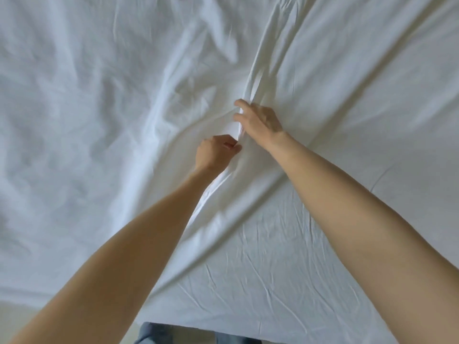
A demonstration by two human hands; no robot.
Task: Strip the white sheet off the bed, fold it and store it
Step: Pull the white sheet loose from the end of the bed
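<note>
Covering the whole bed, the white sheet [310, 232] is lying wrinkled and bunching into a central ridge. Left hand [214, 151] is closing in a pinch on that ridge; right hand [258, 120] is gripping it just beyond, fingers [239, 103] partly spread.

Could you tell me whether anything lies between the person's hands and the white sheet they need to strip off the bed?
Nothing visible does. The left hand is pinched shut on a raised ridge of the white sheet, and the right hand rests against that same ridge just beyond it. Only rumpled cloth surrounds them.
</note>
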